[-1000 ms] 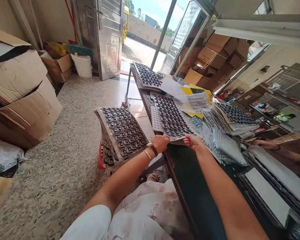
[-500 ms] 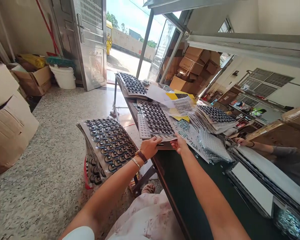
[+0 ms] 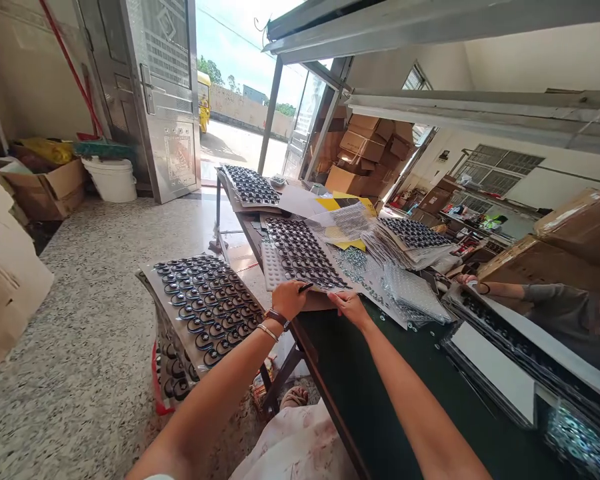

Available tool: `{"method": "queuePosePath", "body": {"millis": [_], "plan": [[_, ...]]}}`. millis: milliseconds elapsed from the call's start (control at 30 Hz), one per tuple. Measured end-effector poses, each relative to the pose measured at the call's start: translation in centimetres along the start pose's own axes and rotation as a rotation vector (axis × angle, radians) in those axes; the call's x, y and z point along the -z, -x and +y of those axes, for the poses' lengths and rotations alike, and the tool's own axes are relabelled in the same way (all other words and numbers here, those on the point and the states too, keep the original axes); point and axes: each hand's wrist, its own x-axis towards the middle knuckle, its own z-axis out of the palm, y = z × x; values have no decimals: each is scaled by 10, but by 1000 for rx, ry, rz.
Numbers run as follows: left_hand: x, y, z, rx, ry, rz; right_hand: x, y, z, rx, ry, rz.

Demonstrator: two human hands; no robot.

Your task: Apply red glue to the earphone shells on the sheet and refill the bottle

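A sheet covered with rows of black ring-shaped parts (image 3: 305,250) lies on the table in front of me, over a white dimpled sheet (image 3: 273,265). My left hand (image 3: 287,301) is closed at the sheet's near left corner, with a small slim dark piece (image 3: 305,288) poking out of its fingers; its kind cannot be made out. At the near right edge of the sheet, my right hand (image 3: 349,307) pinches the border between thumb and fingers. Left of the table stands a stack of similar ring-covered sheets (image 3: 207,307).
Loose small metal pieces (image 3: 353,261) lie beyond the sheet, near bubble-wrap packs (image 3: 413,290) and another sheet stack (image 3: 413,235). A bag of metal pieces (image 3: 583,433) sits at the near right. Across the table, a co-worker's arm (image 3: 505,289) reaches in.
The view has shifted a little, so the scene sits lower and further left. The slim dark piece at my left hand now points more upward. My right hand stays at the sheet's edge.
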Motion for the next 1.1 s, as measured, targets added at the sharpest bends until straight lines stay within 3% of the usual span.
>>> {"method": "queuePosePath", "body": {"millis": [200,333,500,667,867,1100], "plan": [[16,-16,6,0,37,36,-2,3,21,149,88,69],[27,-22,13,-49,65,61,-9,-1,25,121,119,71],[27,-21,13,-58,93,77,-13,-8,21,71,130,105],[23,-18,12,-58,122,93,-18,0,14,253,188,221],[22,-20,17,-50,146,117,-8,-3,16,526,244,95],[23,-26,21,-31,162,162,-2,-23,38,497,288,129]]}}
